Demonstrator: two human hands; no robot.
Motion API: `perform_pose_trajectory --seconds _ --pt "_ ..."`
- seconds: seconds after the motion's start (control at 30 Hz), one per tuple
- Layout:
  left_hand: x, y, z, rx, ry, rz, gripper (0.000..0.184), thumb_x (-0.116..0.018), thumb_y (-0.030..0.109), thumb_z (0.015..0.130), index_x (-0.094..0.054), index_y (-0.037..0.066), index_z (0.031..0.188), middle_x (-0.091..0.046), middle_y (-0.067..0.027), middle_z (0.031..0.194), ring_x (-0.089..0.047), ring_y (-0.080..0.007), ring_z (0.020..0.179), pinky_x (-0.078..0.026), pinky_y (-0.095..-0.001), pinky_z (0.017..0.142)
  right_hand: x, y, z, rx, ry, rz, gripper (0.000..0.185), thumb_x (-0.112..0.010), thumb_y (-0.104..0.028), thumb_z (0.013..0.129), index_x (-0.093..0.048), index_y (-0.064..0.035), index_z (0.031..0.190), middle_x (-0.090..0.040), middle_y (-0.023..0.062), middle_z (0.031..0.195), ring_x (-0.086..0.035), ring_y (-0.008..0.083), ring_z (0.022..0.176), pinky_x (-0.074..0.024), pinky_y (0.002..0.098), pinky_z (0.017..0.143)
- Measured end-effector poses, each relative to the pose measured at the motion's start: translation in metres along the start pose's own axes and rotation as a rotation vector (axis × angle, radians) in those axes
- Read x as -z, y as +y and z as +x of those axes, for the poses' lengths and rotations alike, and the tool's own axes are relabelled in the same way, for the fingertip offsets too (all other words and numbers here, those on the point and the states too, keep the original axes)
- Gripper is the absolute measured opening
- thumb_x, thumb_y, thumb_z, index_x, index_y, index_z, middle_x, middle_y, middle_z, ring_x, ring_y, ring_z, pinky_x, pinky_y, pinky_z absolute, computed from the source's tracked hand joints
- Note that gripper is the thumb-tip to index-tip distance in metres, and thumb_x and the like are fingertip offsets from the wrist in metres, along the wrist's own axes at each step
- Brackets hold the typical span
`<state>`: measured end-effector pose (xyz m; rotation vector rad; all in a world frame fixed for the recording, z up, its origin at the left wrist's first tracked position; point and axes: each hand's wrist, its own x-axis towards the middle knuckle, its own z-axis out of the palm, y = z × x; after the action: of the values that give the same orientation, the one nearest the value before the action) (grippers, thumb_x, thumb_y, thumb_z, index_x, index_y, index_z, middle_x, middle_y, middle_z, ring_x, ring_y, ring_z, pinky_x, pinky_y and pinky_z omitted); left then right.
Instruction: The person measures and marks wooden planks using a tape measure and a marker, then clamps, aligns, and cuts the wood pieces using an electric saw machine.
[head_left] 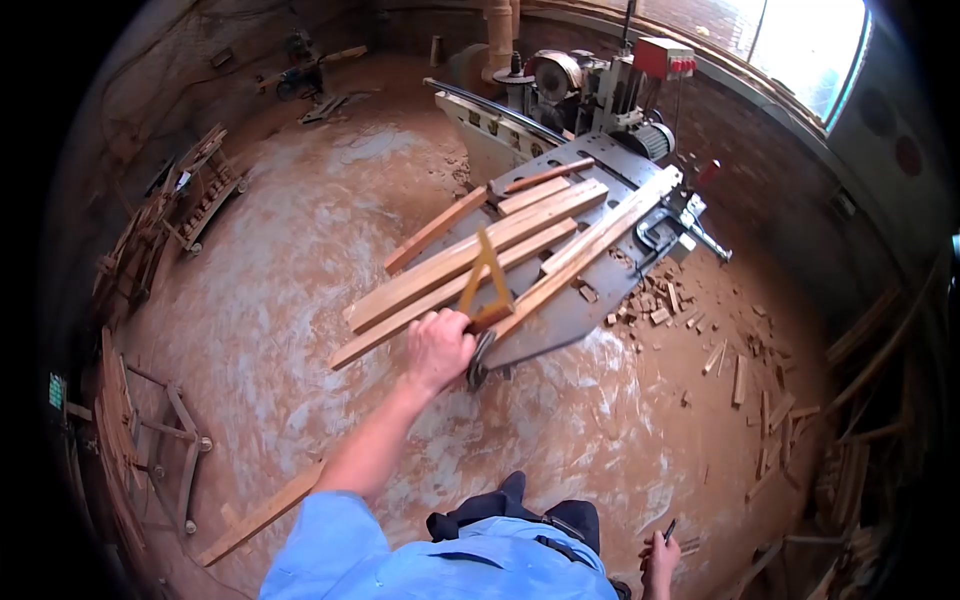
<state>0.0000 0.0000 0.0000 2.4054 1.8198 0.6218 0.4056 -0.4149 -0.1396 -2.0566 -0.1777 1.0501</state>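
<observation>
Your left grip (441, 348) is clamped on the wooden stock of the yellow set square (492, 314); the triangular blade stands out ahead of the knuckles, slightly blurred. Your right grip (660, 562), low at your right side, is closed around a slim dark tool (671, 526), pen-like in form; its exact type cannot be read.

Just beyond the left grip, note the narrow strip (400, 327) and, next to it, the wide board (430, 282). Both run obliquely away, their near ends overhanging the metal counter (545, 340). Whether the set square touches either piece cannot be told. To the right of the left grip, long strips (600, 238) lie along the right side of the counter, with a small offcut (589, 293) beside them. Forward and left of the same grip, a reddish strip (435, 230) also projects past the edge.

Farther right, a clamp (655, 238) sits at the counter's edge, above wood scraps (660, 315) scattered on the floor (620, 400). Farthest ahead, locate the motor (652, 140) and the red control box (662, 60).
</observation>
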Motion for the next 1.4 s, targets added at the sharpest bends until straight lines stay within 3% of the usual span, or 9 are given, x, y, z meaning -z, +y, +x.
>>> perform_pose_trajectory --seconds 0.43,0.57,0.67,0.77,0.83,0.97,1.13,1.27,1.4 --pt "-0.14 -0.032 0.163 0.427 -0.124 0.413 0.017 -0.068 0.023 0.084 -0.071 0.012 0.096 -0.071 -0.009 0.104 -0.066 -0.031 0.104 -0.05 -0.0499 0.088 -0.009 -0.191 0.319 0.048 -0.168 -0.198 0.025 -0.059 -0.026 0.094 -0.06 -0.0013 0.088 -0.06 0.0077 0.07 -0.054 0.0158 0.046 -0.0406 0.0304 0.038" --pt "-0.136 -0.022 0.161 0.433 -0.023 0.453 0.048 -0.073 0.025 0.086 -0.061 0.013 0.13 -0.068 -0.0119 0.112 -0.066 -0.0363 0.101 -0.051 -0.0518 0.083 -0.054 -0.317 0.361 0.145 -0.26 -0.304 0.019 -0.065 -0.021 0.092 -0.059 -0.0038 0.085 -0.053 0.0023 0.059 -0.05 0.0127 0.044 -0.0387 0.0295 0.039" --pt "-0.117 0.017 0.173 0.636 0.09 0.118 0.06 -0.07 0.025 0.09 -0.05 0.009 0.144 -0.068 -0.0136 0.105 -0.067 -0.0317 0.091 -0.054 -0.0456 0.075 -0.116 -0.426 0.34 0.19 -0.376 -0.443 0.021 -0.069 -0.019 0.091 -0.058 -0.0061 0.079 -0.055 0.0008 0.059 -0.05 0.0109 0.045 -0.0388 0.0293 0.04" --pt "-0.108 0.07 0.187 1.045 -0.135 -1.149 0.067 -0.066 0.023 0.092 -0.04 0.0 0.149 -0.065 -0.0109 0.094 -0.063 -0.0162 0.077 -0.053 -0.0295 0.068 -0.19 -0.475 0.302 0.244 -0.692 -0.368 0.02 -0.068 -0.02 0.096 -0.066 -0.0057 0.081 -0.06 0.001 0.064 -0.054 0.0093 0.051 -0.0433 0.0273 0.046" --pt "-0.126 0.095 0.182 1.019 -0.344 -1.633 0.078 -0.063 0.007 0.081 -0.036 0.006 0.154 -0.064 -0.0161 0.094 -0.066 -0.0203 0.071 -0.055 -0.03 0.066 -0.237 -0.501 0.265 0.338 -0.965 -0.451 0.015 -0.067 -0.02 0.098 -0.074 -0.0069 0.101 -0.064 0.0008 0.069 -0.059 0.0088 0.059 -0.0483 0.0251 0.052" --pt "-0.153 0.131 0.185 0.88 -0.585 -1.746 0.083 -0.066 0.001 0.084 -0.028 0.004 0.158 -0.061 -0.0123 0.121 -0.062 -0.0168 0.101 -0.051 -0.0282 0.086 -0.307 -0.512 0.226 0.437 -1.389 -0.683 0.034 -0.063 -0.017 0.101 -0.064 -0.0045 0.133 -0.072 0.0078 0.099 -0.066 0.0118 0.075 -0.0558 0.0299 0.068" --pt "-0.158 0.135 0.186 0.846 -0.59 -1.605 0.075 -0.066 -0.002 0.088 -0.033 0.0 0.155 -0.06 -0.0101 0.126 -0.061 -0.0184 0.112 -0.05 -0.0311 0.094 -0.332 -0.516 0.228 0.313 -1.472 -0.559 0.031 -0.058 -0.013 0.101 -0.063 -0.0045 0.131 -0.065 0.003 0.086 -0.056 0.0094 0.068 -0.0499 0.0283 0.062" --pt "-0.146 0.137 0.186 0.912 -0.588 -1.407 0.051 -0.073 0.009 0.087 -0.056 -0.001 0.134 -0.065 -0.0096 0.115 -0.064 -0.0168 0.102 -0.054 -0.0314 0.087 -0.332 -0.527 0.249 0.296 -1.603 -0.498 0.032 -0.066 -0.012 0.097 -0.062 0.0005 0.127 -0.066 0.0049 0.105 -0.059 0.0125 0.101 -0.0493 0.0298 0.088" --pt "-0.094 0.105 0.16 1.092 -0.549 -0.948 0.031 -0.074 0.013 0.086 -0.068 0.0 0.113 -0.07 -0.0074 0.092 -0.067 -0.016 0.082 -0.056 -0.0318 0.073 -0.327 -0.607 0.312 0.179 -1.264 -0.291 0.026 -0.068 -0.014 0.093 -0.062 -0.0042 0.117 -0.061 -0.0004 0.077 -0.053 0.0095 0.06 -0.0433 0.0263 0.052"
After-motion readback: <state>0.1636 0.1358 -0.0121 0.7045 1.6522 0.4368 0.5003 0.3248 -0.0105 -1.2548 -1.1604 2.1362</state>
